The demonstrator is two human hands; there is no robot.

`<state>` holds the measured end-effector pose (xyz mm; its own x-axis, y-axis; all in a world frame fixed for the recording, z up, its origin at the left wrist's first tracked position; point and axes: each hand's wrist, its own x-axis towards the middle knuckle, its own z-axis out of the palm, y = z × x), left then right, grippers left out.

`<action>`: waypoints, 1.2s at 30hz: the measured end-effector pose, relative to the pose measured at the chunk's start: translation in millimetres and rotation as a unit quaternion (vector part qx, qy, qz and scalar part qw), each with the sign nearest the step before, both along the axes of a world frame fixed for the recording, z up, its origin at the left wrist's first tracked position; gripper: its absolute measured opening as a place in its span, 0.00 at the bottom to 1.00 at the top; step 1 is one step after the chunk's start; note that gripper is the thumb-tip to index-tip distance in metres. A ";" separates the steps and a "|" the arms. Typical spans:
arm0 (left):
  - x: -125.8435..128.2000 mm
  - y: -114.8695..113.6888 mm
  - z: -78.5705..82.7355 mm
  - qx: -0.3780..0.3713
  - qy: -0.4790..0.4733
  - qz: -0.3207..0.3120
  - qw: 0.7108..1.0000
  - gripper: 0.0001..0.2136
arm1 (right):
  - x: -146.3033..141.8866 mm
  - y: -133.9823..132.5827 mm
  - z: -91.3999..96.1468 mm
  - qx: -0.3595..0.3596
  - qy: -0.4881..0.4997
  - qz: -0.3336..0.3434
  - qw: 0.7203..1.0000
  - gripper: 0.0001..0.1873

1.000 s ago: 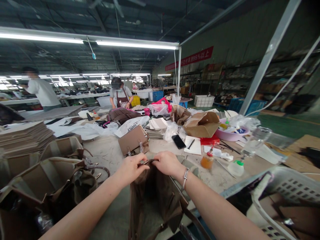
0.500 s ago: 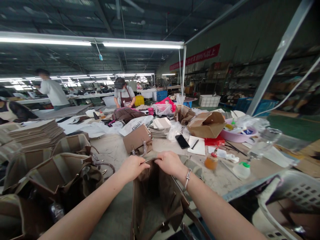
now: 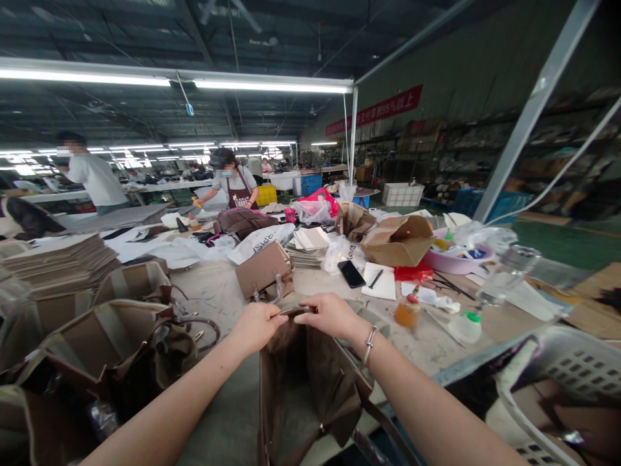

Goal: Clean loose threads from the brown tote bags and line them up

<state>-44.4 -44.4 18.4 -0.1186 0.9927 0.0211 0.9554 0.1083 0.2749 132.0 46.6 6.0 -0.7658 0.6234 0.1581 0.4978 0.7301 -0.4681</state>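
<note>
The person's left hand (image 3: 257,327) has the brown bag (image 3: 336,382) pinched by its top edge, while the right hand's (image 3: 332,317) slightly parted there, can't tell if gripping.

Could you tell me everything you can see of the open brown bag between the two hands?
The brown bag is at the worktop's near side, mouth open, interior shadowed. Its walls look thin and flexible, perhaps fabric or leather. A small shiny fitting shows low down; what looks like a strap runs toward the lower right. The left hand pinches the far rim; the right hand's fingers are there too, firmness unclear. The base is out of sight.
</note>
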 end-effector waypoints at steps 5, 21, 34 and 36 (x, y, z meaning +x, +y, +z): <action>0.1 1.8 -1.1 -0.005 0.024 -0.012 1.000 0.15 | -2.7 1.1 6.5 0.055 0.033 0.019 0.998 0.19; -7.0 -16.8 6.7 -0.009 0.105 -0.011 0.994 0.15 | -19.1 -3.0 4.3 0.161 -0.022 0.053 0.985 0.13; -21.9 -19.5 5.7 -0.050 -0.104 -0.056 0.992 0.14 | -25.0 -5.2 1.8 0.147 0.002 0.037 0.988 0.12; -19.3 -18.2 9.0 -0.039 -0.117 -0.076 0.989 0.12 | -24.9 -4.9 2.1 0.145 0.004 0.038 0.989 0.12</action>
